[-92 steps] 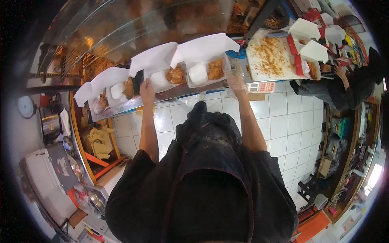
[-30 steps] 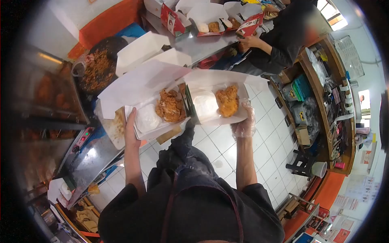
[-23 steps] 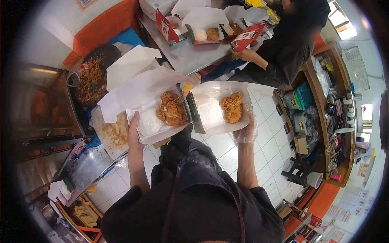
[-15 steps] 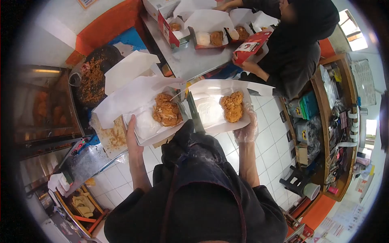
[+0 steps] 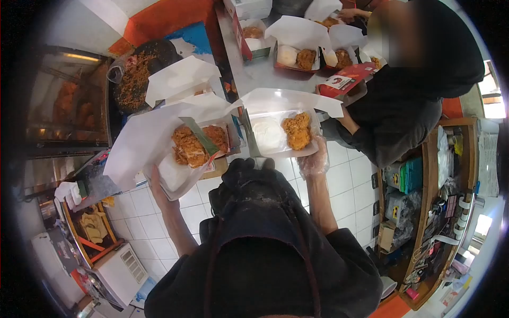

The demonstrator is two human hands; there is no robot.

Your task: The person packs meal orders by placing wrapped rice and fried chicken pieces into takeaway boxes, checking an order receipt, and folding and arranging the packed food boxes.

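My left hand (image 5: 157, 185) grips the near left side of an open white box (image 5: 177, 183), which is tilted and holds a white packet (image 5: 174, 170) and fried chicken (image 5: 190, 148). In my right hand (image 5: 315, 159), covered by a clear plastic glove, is the right side of a second open box (image 5: 260, 151). That one holds a white packet (image 5: 268, 132) and a piece of fried chicken (image 5: 297, 131). Both boxes have their lids raised on the far side. Behind the left box, another open box (image 5: 183, 79) overlaps it in view.
A co-worker in dark clothes (image 5: 403, 111) stands at the right of a metal counter (image 5: 249, 79) with several open boxes (image 5: 305, 40), near a red box lid (image 5: 347, 79). A dark bowl of crumbs (image 5: 140, 79) and a glass cabinet (image 5: 66, 100) are at left. Shelves (image 5: 429, 175) stand right.
Both boxes went from the counter at left up into my hands. Lately the left box has moved left and tilted, and the right box has shifted slightly up and left. The co-worker appears closer.
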